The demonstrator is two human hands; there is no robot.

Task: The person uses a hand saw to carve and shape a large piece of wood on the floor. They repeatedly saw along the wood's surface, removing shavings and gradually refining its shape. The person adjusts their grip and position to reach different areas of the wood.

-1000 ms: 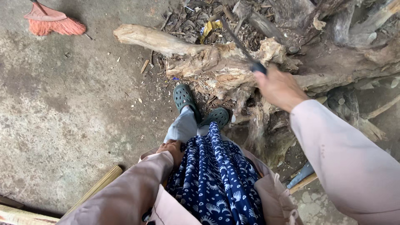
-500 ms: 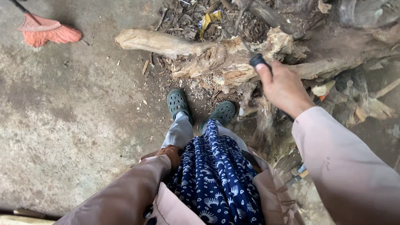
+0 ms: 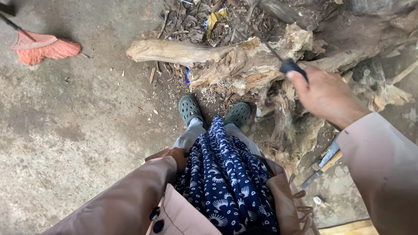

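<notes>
My right hand (image 3: 326, 95) is closed around the dark handle of a thin bladed tool (image 3: 289, 65), whose blade reaches up and left onto a large pale gnarled piece of wood (image 3: 217, 58) lying on the ground in front of my feet. My left hand (image 3: 174, 156) rests against my thigh, beside a dark blue patterned cloth (image 3: 224, 178); its fingers are mostly hidden. Both sleeves are beige. My green clogs (image 3: 190, 109) stand just before the wood.
An orange broom head (image 3: 43, 48) lies at the upper left on the concrete floor (image 3: 65, 130). Twigs, bark and a yellow scrap (image 3: 215, 17) litter the ground behind the wood. A wooden-handled tool (image 3: 324, 163) lies at the right by thicker roots (image 3: 374, 39).
My right hand with the tool has swung down and left onto the wood. The view has shifted, so the wood and broom sit differently in frame.
</notes>
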